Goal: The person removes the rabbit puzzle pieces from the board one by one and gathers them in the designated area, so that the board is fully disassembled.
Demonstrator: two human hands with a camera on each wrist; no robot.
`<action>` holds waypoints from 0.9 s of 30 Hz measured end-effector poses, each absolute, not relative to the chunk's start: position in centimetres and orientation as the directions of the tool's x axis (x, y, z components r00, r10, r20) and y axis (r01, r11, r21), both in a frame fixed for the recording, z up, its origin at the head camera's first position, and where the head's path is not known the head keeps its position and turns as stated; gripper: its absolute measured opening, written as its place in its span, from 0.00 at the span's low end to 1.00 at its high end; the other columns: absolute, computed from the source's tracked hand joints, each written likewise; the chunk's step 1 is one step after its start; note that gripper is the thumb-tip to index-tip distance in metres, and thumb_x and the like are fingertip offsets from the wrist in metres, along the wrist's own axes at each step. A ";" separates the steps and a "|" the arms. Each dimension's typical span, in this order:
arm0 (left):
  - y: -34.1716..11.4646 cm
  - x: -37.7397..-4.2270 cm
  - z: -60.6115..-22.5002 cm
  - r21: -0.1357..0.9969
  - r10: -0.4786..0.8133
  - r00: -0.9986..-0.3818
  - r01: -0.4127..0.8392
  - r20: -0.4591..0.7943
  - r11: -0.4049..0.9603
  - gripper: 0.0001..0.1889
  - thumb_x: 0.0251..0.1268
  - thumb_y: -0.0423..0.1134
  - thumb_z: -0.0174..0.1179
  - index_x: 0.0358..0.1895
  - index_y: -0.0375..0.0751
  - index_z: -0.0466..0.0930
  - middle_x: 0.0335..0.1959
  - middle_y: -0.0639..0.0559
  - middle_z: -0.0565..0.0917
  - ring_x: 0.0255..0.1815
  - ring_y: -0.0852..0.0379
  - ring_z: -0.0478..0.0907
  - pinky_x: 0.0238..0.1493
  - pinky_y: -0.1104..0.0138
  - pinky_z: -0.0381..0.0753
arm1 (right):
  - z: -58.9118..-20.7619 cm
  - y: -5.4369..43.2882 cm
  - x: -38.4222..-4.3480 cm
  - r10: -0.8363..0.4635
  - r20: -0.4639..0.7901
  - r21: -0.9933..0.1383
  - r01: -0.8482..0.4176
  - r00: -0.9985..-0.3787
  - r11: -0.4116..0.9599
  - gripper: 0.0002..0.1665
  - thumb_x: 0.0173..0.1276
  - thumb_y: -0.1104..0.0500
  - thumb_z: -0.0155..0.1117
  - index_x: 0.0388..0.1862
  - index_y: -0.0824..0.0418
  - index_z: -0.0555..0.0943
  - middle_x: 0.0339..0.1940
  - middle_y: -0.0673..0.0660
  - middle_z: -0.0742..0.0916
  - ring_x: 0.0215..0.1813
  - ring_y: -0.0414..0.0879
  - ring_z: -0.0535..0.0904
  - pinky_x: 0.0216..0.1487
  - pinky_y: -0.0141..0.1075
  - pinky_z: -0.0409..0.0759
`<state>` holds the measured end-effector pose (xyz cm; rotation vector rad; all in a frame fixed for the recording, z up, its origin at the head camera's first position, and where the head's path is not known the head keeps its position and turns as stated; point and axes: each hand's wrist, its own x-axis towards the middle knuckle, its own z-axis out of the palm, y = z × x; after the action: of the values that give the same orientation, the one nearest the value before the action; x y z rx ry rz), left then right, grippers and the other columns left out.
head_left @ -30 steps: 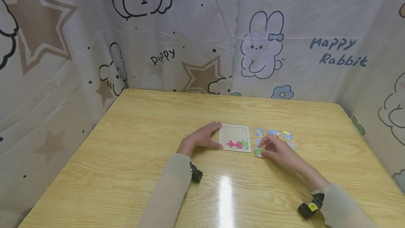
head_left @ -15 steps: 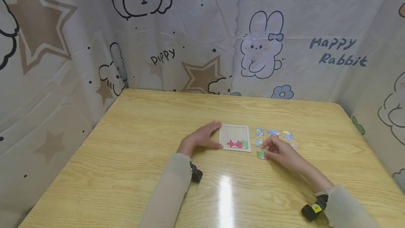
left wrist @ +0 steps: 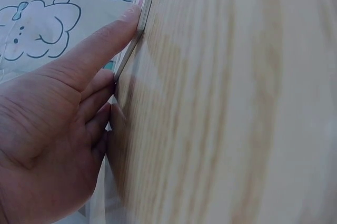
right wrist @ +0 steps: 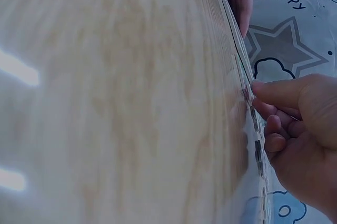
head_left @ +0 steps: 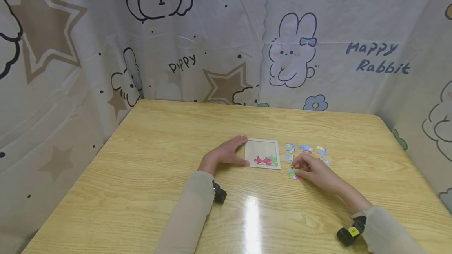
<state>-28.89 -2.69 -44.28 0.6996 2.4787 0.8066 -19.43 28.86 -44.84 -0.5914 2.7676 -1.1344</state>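
In the head view my left hand (head_left: 227, 152) lies along the left edge of a square wooden puzzle tray (head_left: 259, 146), thumb at the near corner and straight fingers at the far one. Inside the tray, a few joined pink and green puzzle pieces (head_left: 265, 160) sit at its near right corner. The left wrist view shows the thumb (left wrist: 118, 29) against the tray's edge. My right hand (head_left: 312, 169) pinches a green jigsaw puzzle piece (head_left: 292, 174) just right of the tray, close over the table. The right wrist view shows that hand (right wrist: 300, 113) with its other fingers curled.
Several loose puzzle pieces lie right of the tray, among them a blue one with a yellow flower (head_left: 289, 146), a blue and red one (head_left: 305, 148) and one with a yellow patch (head_left: 321, 151). A printed curtain (head_left: 212, 30) hangs behind the wooden table (head_left: 169, 140).
My right hand has shifted slightly right and nearer the front, bringing the green puzzle piece with it, away from the tray. The left hand and tray stay practically in place.
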 end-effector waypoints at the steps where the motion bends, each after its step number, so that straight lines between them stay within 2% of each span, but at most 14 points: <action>1: -2.7 -28.9 -44.3 0.633 0.582 -0.775 0.326 -0.247 0.702 0.48 0.58 0.52 0.69 0.79 0.52 0.51 0.82 0.57 0.49 0.83 0.54 0.41 0.83 0.57 0.44 | -44.8 28.8 -19.4 -0.387 0.067 -0.695 -0.322 -0.920 0.643 0.10 0.66 0.67 0.64 0.46 0.66 0.77 0.38 0.54 0.79 0.32 0.34 0.67 0.30 0.26 0.70; 8: -2.7 -28.9 -44.2 0.634 0.583 -0.774 0.325 -0.248 0.701 0.48 0.58 0.52 0.69 0.79 0.51 0.51 0.82 0.56 0.49 0.83 0.54 0.41 0.83 0.57 0.44 | -44.8 27.7 -20.2 -0.406 0.076 -0.716 -0.334 -0.911 0.614 0.12 0.66 0.65 0.65 0.47 0.67 0.77 0.42 0.60 0.79 0.31 0.33 0.71 0.30 0.26 0.75; 16: -2.8 -29.0 -44.4 0.645 0.589 -0.771 0.325 -0.243 0.691 0.48 0.58 0.51 0.69 0.79 0.50 0.51 0.82 0.55 0.49 0.83 0.54 0.41 0.83 0.56 0.45 | -44.4 25.4 -21.8 -0.420 0.044 -0.700 -0.328 -0.906 0.634 0.15 0.67 0.62 0.65 0.50 0.66 0.77 0.38 0.57 0.82 0.35 0.38 0.71 0.34 0.27 0.74; 21: -2.7 -29.0 -44.4 0.643 0.591 -0.769 0.328 -0.244 0.692 0.48 0.59 0.52 0.69 0.79 0.51 0.51 0.82 0.56 0.49 0.83 0.54 0.41 0.83 0.56 0.45 | -44.5 24.0 -22.7 -0.459 0.033 -0.709 -0.344 -0.888 0.615 0.17 0.68 0.62 0.64 0.54 0.66 0.76 0.41 0.58 0.82 0.36 0.40 0.70 0.36 0.28 0.73; 27: -2.7 -29.0 -44.3 0.646 0.598 -0.767 0.338 -0.232 0.684 0.48 0.58 0.51 0.69 0.78 0.48 0.51 0.82 0.54 0.50 0.83 0.52 0.41 0.83 0.56 0.45 | -44.8 22.6 -23.8 -0.490 0.064 -0.691 -0.393 -0.870 0.607 0.15 0.68 0.61 0.65 0.52 0.64 0.78 0.43 0.58 0.82 0.37 0.40 0.71 0.38 0.29 0.73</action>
<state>-29.01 -2.73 -44.33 0.7274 2.4677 0.8252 -23.77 22.63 -44.79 -0.7444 2.6965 -1.1113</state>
